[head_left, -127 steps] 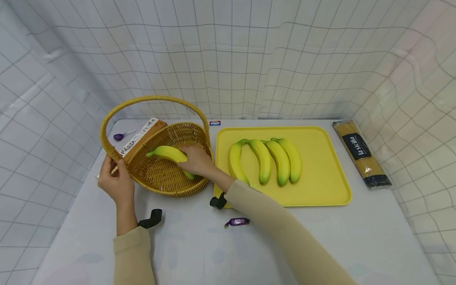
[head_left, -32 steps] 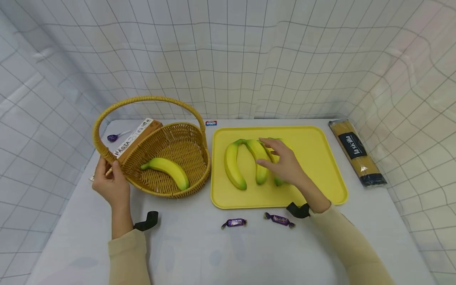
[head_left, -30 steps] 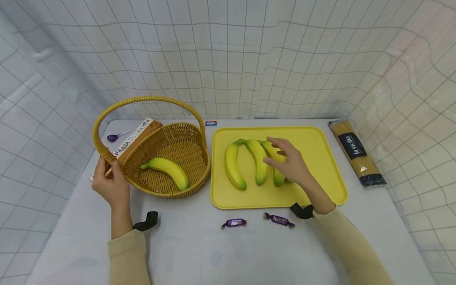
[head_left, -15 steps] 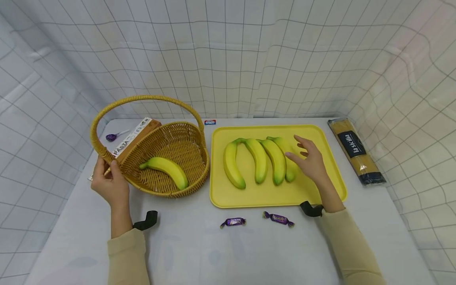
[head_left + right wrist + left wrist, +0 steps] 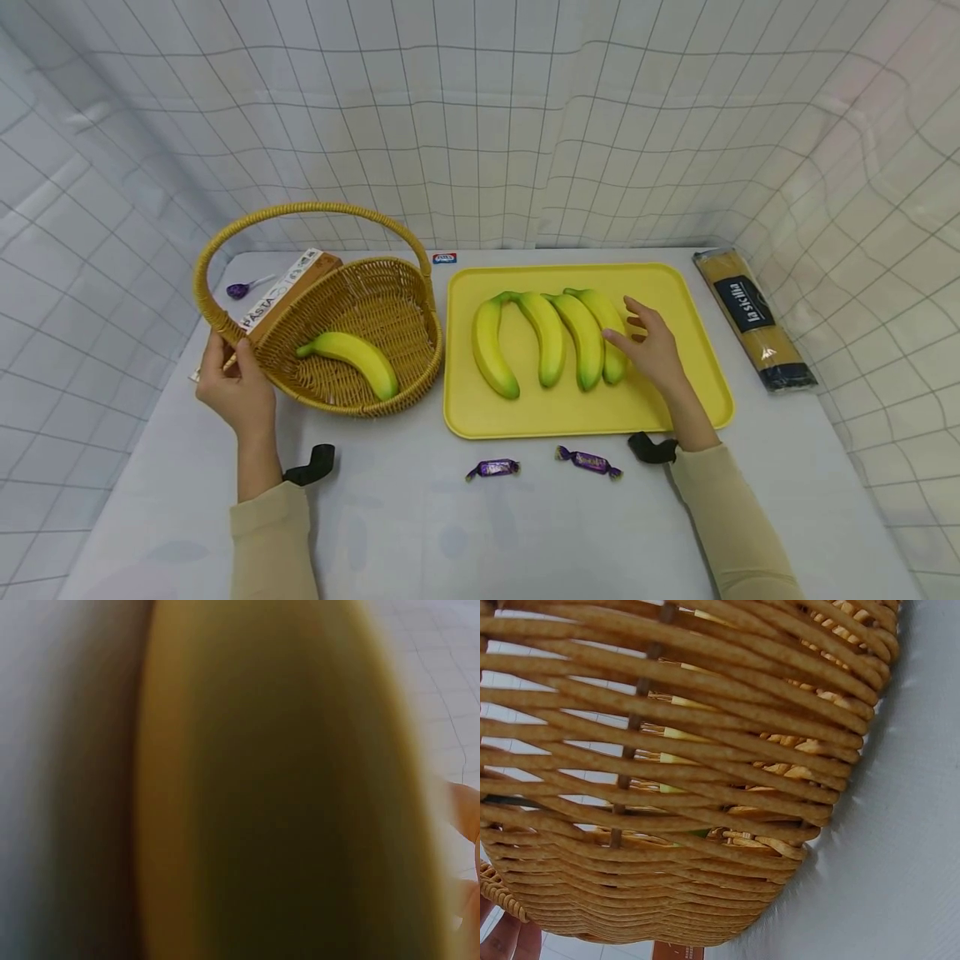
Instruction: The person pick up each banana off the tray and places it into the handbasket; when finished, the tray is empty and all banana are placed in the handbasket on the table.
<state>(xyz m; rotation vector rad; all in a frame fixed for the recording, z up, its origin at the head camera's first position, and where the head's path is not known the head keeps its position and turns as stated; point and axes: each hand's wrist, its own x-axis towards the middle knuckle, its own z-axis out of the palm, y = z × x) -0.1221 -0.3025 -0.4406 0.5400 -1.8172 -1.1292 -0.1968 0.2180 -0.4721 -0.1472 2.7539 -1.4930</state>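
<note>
Curved yellow banana [image 5: 606,315], rightmost of four, lies nearer the far edge of the yellow rectangular tray [image 5: 686,333]. My right hand [image 5: 654,348] is loosely parted beside it, contact unclear; best grip mid-curve while my left hand [image 5: 240,392] pinches the golden wicker basket [image 5: 403,312].

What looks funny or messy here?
Nothing looks spilled or broken. A bit odd, though: two purple candies lie loose on the table in front of the yellow tray, while four bananas lie on it.
</note>
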